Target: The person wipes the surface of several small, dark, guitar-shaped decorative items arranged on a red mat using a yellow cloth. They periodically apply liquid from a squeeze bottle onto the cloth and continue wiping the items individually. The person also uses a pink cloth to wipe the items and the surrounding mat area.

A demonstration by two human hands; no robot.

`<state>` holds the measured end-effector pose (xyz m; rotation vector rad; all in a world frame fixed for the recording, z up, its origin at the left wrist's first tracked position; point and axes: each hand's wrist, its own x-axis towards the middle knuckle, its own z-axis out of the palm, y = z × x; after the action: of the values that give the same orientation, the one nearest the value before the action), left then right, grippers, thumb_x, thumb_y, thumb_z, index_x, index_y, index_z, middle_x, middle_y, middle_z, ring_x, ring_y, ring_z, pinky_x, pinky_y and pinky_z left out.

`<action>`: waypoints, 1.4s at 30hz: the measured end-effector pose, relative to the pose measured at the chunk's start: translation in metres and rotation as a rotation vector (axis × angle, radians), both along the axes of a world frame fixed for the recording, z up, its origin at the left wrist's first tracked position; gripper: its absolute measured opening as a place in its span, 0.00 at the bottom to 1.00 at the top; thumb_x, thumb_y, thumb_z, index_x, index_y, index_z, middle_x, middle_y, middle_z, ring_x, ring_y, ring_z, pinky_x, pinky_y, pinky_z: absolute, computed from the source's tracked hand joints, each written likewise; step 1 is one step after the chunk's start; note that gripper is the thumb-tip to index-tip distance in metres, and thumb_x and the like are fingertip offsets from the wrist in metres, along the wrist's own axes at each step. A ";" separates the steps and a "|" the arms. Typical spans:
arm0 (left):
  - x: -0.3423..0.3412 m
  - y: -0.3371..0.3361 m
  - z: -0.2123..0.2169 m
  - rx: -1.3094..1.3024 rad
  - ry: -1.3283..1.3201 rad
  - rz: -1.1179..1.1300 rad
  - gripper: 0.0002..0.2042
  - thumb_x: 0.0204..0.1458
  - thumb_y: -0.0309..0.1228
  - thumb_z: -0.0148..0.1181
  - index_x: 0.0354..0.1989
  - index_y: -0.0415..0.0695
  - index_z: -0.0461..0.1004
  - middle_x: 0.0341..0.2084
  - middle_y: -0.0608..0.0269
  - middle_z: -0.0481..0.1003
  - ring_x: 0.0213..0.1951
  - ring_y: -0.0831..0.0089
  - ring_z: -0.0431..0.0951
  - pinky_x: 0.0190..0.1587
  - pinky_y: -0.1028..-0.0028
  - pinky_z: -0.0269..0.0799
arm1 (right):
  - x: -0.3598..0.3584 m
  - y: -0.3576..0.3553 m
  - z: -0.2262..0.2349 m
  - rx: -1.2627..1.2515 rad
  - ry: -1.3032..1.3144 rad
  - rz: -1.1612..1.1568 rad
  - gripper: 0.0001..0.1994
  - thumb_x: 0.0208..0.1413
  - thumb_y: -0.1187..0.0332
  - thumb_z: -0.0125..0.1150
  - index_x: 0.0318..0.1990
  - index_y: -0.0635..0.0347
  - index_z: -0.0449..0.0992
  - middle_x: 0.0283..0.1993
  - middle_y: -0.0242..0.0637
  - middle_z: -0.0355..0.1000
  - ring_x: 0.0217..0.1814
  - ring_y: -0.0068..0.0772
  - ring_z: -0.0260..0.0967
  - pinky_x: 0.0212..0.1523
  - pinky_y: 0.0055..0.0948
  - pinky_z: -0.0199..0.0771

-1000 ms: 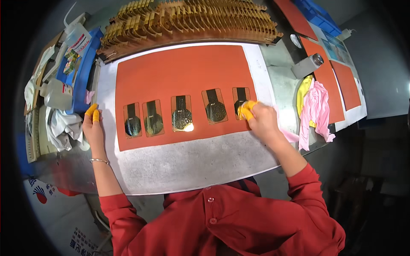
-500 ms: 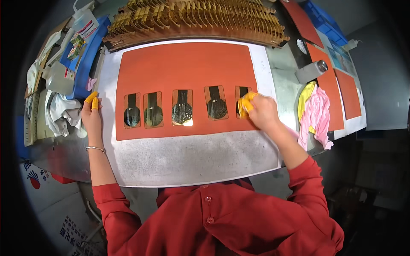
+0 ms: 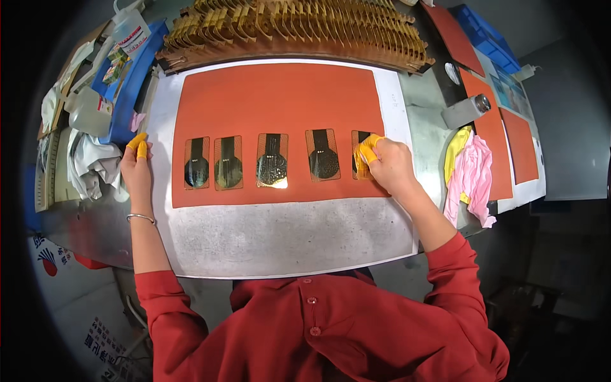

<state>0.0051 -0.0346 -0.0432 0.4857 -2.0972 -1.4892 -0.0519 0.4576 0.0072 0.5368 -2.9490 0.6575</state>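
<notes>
My right hand (image 3: 387, 162), with yellow finger cots on its fingertips, is pinched over the rightmost of several thin amber rectangular pieces. That piece (image 3: 363, 136) is partly covered by the fingers; what they hold, if anything, is hidden. The other pieces, such as the middle one (image 3: 272, 167), lie in a row on an orange-red mat (image 3: 273, 102). Each bears a black round shape with a broad stem. Beyond the mat's left edge, my left hand (image 3: 136, 163), also in yellow finger cots, has its fingers drawn together, with nothing visible in them.
A rack of curved amber strips (image 3: 293, 32) stands behind the mat. Left are a blue tray (image 3: 130, 95), a plastic bottle (image 3: 89, 113) and white cloth (image 3: 92, 162). Right are a grey bottle (image 3: 463, 112), a pink cloth (image 3: 474, 169) and more orange-red sheets (image 3: 519, 146).
My right hand has shifted very slightly on the rightmost piece, staying pinched over it. My left hand is almost where it was. The pieces keep their places on the mat.
</notes>
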 end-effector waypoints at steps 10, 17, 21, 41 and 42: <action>0.002 0.001 0.000 -0.031 0.003 0.002 0.11 0.56 0.23 0.46 0.46 0.36 0.70 0.29 0.66 0.72 0.27 0.84 0.65 0.31 0.85 0.61 | 0.005 0.002 -0.001 -0.002 0.051 0.037 0.06 0.44 0.70 0.57 0.23 0.64 0.72 0.23 0.47 0.70 0.24 0.50 0.68 0.26 0.41 0.67; -0.004 -0.001 0.003 0.000 0.010 -0.036 0.11 0.56 0.23 0.46 0.46 0.35 0.70 0.30 0.66 0.72 0.27 0.84 0.66 0.32 0.85 0.62 | -0.009 0.000 0.004 0.016 0.065 0.022 0.02 0.38 0.75 0.54 0.21 0.64 0.70 0.22 0.47 0.69 0.24 0.50 0.68 0.27 0.43 0.67; 0.000 -0.005 -0.005 -0.032 0.021 -0.017 0.11 0.56 0.23 0.46 0.45 0.35 0.70 0.30 0.65 0.72 0.27 0.84 0.66 0.32 0.85 0.63 | 0.011 0.003 0.000 -0.012 0.032 0.071 0.05 0.42 0.71 0.55 0.23 0.63 0.71 0.24 0.47 0.70 0.26 0.49 0.69 0.28 0.43 0.68; 0.001 0.009 0.005 -0.049 0.002 0.008 0.12 0.55 0.22 0.46 0.45 0.35 0.70 0.28 0.65 0.72 0.27 0.82 0.66 0.32 0.84 0.63 | -0.025 0.006 -0.001 0.038 0.026 0.055 0.07 0.48 0.67 0.56 0.27 0.62 0.74 0.24 0.48 0.71 0.26 0.49 0.69 0.30 0.39 0.68; -0.001 0.010 0.006 -0.055 -0.008 0.019 0.12 0.55 0.22 0.46 0.45 0.35 0.70 0.28 0.65 0.72 0.27 0.82 0.66 0.32 0.84 0.63 | -0.031 0.004 0.003 0.040 0.012 0.042 0.07 0.46 0.67 0.56 0.25 0.62 0.74 0.24 0.47 0.71 0.27 0.49 0.69 0.29 0.40 0.68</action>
<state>0.0039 -0.0244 -0.0372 0.4907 -2.1277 -1.4175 -0.0829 0.4611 0.0105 0.6051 -2.9529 0.5985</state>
